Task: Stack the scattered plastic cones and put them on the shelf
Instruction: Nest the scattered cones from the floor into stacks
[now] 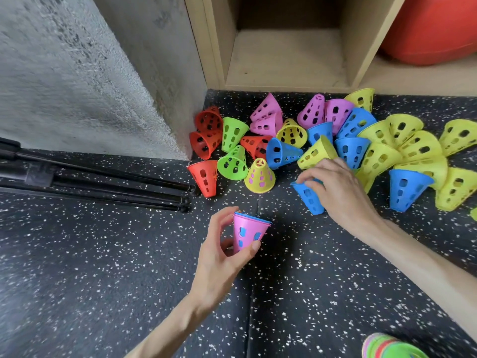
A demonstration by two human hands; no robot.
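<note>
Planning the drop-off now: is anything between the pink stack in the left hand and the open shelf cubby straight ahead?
Yes. The pile of loose cones covers the floor right in front of the cubby, between it and the pink stack in the left hand. The cubby itself looks empty. Lifting over the pile should likely clear it.

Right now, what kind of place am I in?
Probably a gym or sports storage room: speckled rubber floor, a pile of perforated training cones, and a wooden shelf holding what looks like a big red ball.
</note>
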